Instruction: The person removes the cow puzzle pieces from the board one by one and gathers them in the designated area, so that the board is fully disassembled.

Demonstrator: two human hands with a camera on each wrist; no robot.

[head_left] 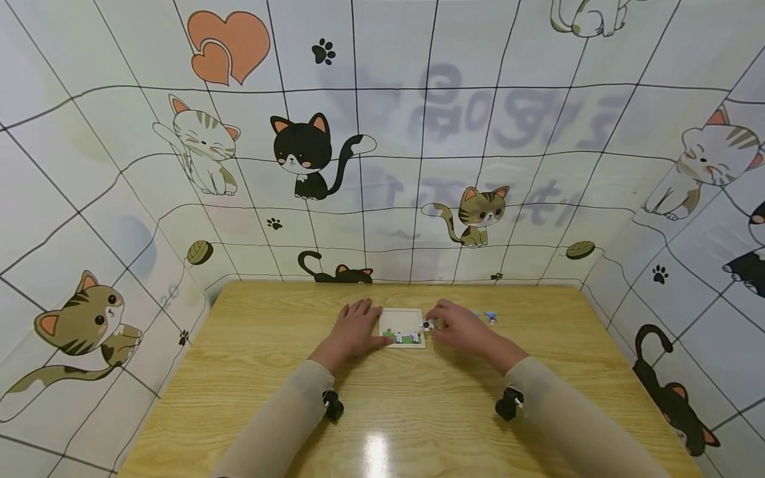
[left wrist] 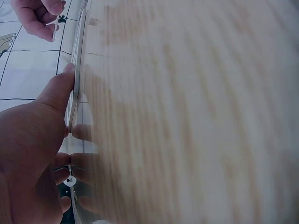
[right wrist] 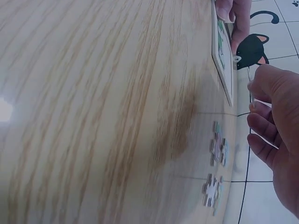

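Observation:
A small puzzle board (head_left: 402, 320) with a pale frame lies flat near the far side of the table. Pieces with green and white pictures fill its lower part; the upper part is bare. My left hand (head_left: 357, 330) rests along the board's left edge, fingers fairly straight, with the thumb on its lower left corner. Between thumb and fingers my right hand (head_left: 453, 326) pinches a puzzle piece (head_left: 427, 325), white with a dark spot, at the board's right edge. Seen edge-on in the right wrist view, that piece is held above the table beside the board.
Loose puzzle pieces (head_left: 490, 318) lie on the wooden table (head_left: 382, 398) beyond the right hand; the right wrist view shows them in two groups, the nearer piece (right wrist: 212, 191) and the farther one (right wrist: 217, 144). A cat-print wall covering (head_left: 388, 186) rises behind the table.

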